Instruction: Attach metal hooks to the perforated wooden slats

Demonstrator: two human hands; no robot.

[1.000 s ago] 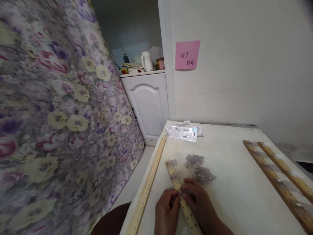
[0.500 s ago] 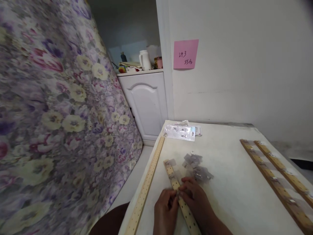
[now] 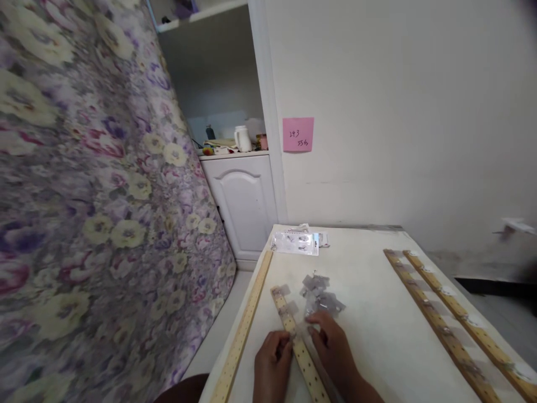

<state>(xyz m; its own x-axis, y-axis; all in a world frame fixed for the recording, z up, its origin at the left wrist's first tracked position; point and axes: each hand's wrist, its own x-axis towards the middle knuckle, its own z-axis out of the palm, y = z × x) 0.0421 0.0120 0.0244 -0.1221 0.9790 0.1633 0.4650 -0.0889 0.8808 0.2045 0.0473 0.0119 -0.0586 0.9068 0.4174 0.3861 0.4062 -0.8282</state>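
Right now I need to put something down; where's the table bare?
Widest: between the gray pile and the brown strips. Narrower: between the long pale strip and the shorter pale strip. Crowded: around left hand, right hand and far packets.

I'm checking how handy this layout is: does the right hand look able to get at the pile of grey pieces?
Probably yes: the right hand is just on the near side of the pile of grey pieces, with nothing visible between them, though whether it already holds something is unclear.
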